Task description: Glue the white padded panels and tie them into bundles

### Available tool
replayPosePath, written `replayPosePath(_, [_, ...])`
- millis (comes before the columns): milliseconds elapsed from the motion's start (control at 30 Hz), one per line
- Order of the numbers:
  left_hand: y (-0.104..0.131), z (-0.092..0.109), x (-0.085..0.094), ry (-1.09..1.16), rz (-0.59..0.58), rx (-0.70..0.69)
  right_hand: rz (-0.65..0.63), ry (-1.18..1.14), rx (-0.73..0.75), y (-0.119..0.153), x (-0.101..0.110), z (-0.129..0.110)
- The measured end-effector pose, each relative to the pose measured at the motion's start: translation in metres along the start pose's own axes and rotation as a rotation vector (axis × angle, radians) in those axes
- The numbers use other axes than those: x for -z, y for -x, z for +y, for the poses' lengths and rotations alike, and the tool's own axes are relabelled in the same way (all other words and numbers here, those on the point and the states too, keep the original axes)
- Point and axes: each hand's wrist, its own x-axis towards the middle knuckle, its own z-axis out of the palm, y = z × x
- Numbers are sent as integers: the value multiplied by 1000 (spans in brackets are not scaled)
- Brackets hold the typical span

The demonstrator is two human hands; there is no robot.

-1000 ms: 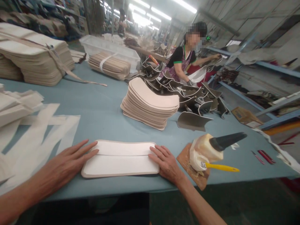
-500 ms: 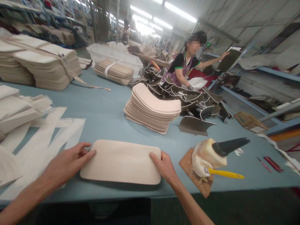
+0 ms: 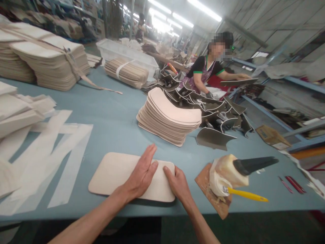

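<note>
A beige panel (image 3: 109, 173) with rounded corners lies flat near the table's front edge. My left hand (image 3: 143, 171) rests on its top face right of the middle, fingers stretched out together and partly past the far edge. The panel's right end is in my right hand (image 3: 179, 181), thumb on top and fingers at the side, partly hidden. Beyond it stands a stack of curved beige panels (image 3: 167, 118). To the right, a yellow-handled brush (image 3: 248, 195) leans on a glue-crusted pale container (image 3: 224, 173) with a black spout-like part, set on a brown board (image 3: 215, 203).
White strips (image 3: 63, 162) are heaped at the left, before bundled beige stacks (image 3: 58, 64). Dark curved pieces (image 3: 213, 137) crowd the back right, where a co-worker (image 3: 203, 74) holds a dark panel. Red and pink pen-like items (image 3: 294, 184) lie far right.
My left hand has left the panel's left end and moved right, onto its top face. My right hand keeps its hold. The co-worker's dark panel has tipped from upright to nearly flat.
</note>
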Motion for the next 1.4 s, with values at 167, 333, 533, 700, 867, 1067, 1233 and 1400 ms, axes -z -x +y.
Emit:
replayPosePath(167, [8, -34, -5, -72, 20, 58, 25, 122, 6, 7, 4, -24])
replayPosePath(333, [6, -44, -2, -285, -55, -55, 71, 373, 69, 15, 5, -62])
replayPosePath(533, [2, -67, -9, -814, -235, -238, 85, 520, 108, 13, 3, -52])
replayPosePath(700, [3, -69, -3, -1141, -223, -327, 59, 377, 51, 4, 1, -10])
replayPosePath(867, [3, -64, 27, -1388, -161, -351, 61, 236, 18, 6, 1, -1])
replayPosePath(1067, [-2, -59, 31, -1452, -174, -309, 105, 347, 45, 18, 5, -42])
replayPosePath(1233, [-1, -58, 27, -1488, -169, -306, 108, 485, 98, 19, 2, -72])
replayPosePath(1400, [1, -57, 26, -1494, -163, -278, 81, 616, 149, 14, -5, -88])
